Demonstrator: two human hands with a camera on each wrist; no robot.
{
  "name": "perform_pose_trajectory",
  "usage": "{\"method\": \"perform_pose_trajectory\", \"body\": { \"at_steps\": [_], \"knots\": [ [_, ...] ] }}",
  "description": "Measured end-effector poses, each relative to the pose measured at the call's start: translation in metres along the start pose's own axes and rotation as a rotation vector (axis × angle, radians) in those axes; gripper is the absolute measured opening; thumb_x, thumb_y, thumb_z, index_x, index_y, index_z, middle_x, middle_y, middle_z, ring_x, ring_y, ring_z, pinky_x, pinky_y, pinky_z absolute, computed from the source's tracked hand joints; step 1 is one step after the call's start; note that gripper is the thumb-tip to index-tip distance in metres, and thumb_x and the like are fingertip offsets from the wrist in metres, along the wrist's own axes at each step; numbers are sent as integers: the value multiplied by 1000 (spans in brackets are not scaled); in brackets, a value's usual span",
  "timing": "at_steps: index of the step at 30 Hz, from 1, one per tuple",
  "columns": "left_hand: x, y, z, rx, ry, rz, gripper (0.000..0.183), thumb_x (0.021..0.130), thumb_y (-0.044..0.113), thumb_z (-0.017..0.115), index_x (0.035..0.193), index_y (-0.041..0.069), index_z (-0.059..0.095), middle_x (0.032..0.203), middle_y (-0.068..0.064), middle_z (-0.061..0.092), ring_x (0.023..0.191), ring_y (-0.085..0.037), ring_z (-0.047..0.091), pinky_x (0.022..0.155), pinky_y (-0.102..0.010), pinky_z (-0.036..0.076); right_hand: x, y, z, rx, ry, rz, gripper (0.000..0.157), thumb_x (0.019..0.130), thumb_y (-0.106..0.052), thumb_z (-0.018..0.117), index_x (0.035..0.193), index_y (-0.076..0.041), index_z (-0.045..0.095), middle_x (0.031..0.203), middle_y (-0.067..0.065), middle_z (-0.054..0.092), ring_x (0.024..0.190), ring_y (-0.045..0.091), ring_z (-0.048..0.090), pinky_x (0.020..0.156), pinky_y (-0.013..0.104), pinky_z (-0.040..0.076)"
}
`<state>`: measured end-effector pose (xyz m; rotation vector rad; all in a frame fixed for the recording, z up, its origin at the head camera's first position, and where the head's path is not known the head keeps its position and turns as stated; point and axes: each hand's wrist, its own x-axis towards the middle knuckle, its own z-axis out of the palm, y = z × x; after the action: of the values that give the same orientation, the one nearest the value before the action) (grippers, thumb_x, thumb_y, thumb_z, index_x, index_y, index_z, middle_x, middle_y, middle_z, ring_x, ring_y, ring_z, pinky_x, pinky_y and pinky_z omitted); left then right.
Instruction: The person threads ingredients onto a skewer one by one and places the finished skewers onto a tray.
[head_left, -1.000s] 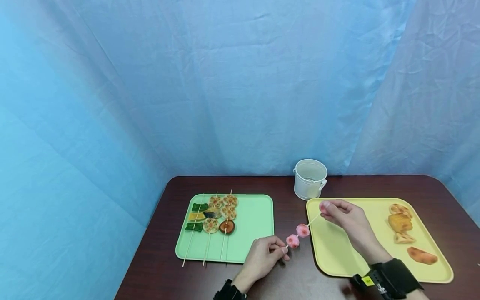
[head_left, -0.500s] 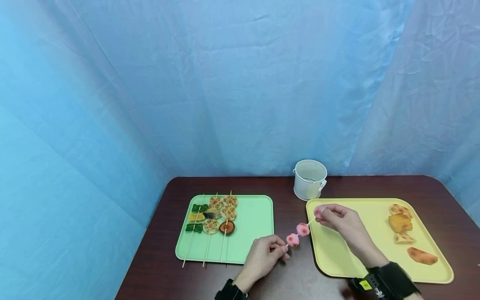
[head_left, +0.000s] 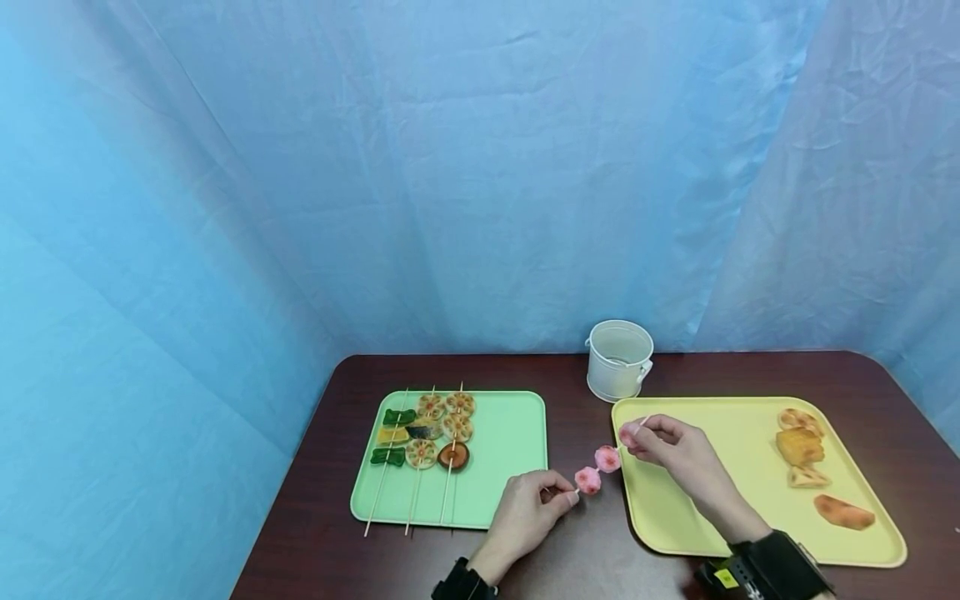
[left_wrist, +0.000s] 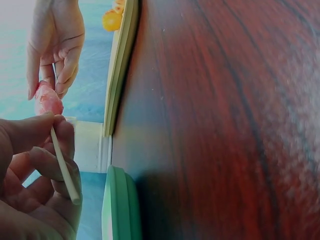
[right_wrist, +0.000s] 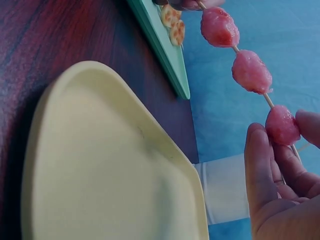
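Note:
Between the two hands runs a thin wooden skewer [right_wrist: 268, 100] bearing three pink meatballs, tilted up to the right over the table. My left hand [head_left: 521, 512] pinches the skewer just below the lowest meatball [head_left: 588, 480]; in the left wrist view the bare stick end [left_wrist: 65, 167] pokes out past the fingers. My right hand [head_left: 686, 458] holds the uppermost meatball [right_wrist: 283, 125] between thumb and fingers, with the skewer tip showing beyond it. The middle meatball [right_wrist: 251, 72] sits close to the lowest, with a wider length of stick up to the one in my right hand.
A green tray [head_left: 510, 450] on the left carries three skewers of vegetable pieces. To the right, a yellow tray [head_left: 720, 517] holds several loose food pieces, including a fried-looking piece [head_left: 801, 447] and an orange-brown one [head_left: 844, 512]. A small white bucket [head_left: 618, 367] stands behind.
My right hand has slid the top meatball down along the skewer, toward the other two, and the skewer tip now shows above it. The left hand has barely moved.

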<state>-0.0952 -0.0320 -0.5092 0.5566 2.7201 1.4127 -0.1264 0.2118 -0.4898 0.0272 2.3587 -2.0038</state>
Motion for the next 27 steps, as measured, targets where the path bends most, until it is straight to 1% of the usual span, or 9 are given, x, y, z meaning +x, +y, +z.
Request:
{"method": "perform_pose_trajectory", "body": {
  "at_steps": [2, 5, 9, 13, 17, 21, 27],
  "knots": [
    [0, 0, 0, 7, 4, -7, 7, 85, 21, 70, 79, 21, 72, 58, 17, 51, 48, 4, 40, 46, -15, 33, 0, 0, 1, -25, 7, -3, 45, 90, -36, 65, 100, 8, 63, 100, 11, 69, 90, 24, 68, 77, 29, 54],
    [1, 0, 1, 1, 4, -25, 7, 85, 21, 70, 78, 21, 72, 56, 17, 50, 47, 3, 40, 45, -15, 33, 0, 1, 2, -56, 12, 4, 46, 89, -38, 66, 96, 7, 63, 103, 12, 69, 89, 24, 67, 76, 28, 55],
    [1, 1, 1, -1, 4, -36, 7, 84, 20, 70, 78, 21, 72, 58, 16, 52, 48, 4, 41, 46, -16, 34, -1, 1, 3, -94, 15, 27, 47, 88, -42, 65, 97, 4, 65, 105, 12, 68, 88, 18, 66, 76, 27, 54],
    [1, 2, 2, -6, -2, -43, 6, 84, 20, 70, 78, 19, 72, 60, 17, 54, 50, 5, 42, 47, -15, 35, -2, 1, 4, -102, 16, 35, 47, 88, -43, 65, 98, 3, 66, 105, 11, 68, 86, 14, 65, 76, 27, 54],
    [2, 2, 3, -11, -9, -39, 5, 84, 18, 70, 81, 17, 74, 62, 17, 56, 51, 6, 44, 48, -14, 36, -2, 0, 5, -81, 6, 31, 45, 88, -40, 66, 96, 4, 66, 102, 12, 69, 85, 14, 66, 76, 28, 54],
    [3, 2, 3, -8, -13, -30, 5, 84, 18, 70, 82, 18, 75, 61, 18, 55, 51, 5, 43, 47, -15, 36, -3, 0, 6, -94, 6, 33, 45, 88, -41, 66, 93, 4, 65, 99, 11, 70, 83, 14, 65, 75, 28, 54],
    [3, 1, 4, 40, 24, -1, 5, 83, 18, 72, 79, 19, 73, 62, 18, 55, 51, 5, 43, 48, -14, 36, -3, 0, 5, -133, 3, 38, 47, 87, -44, 66, 94, 2, 65, 97, 9, 70, 83, 15, 65, 75, 27, 54]
  ]
}}
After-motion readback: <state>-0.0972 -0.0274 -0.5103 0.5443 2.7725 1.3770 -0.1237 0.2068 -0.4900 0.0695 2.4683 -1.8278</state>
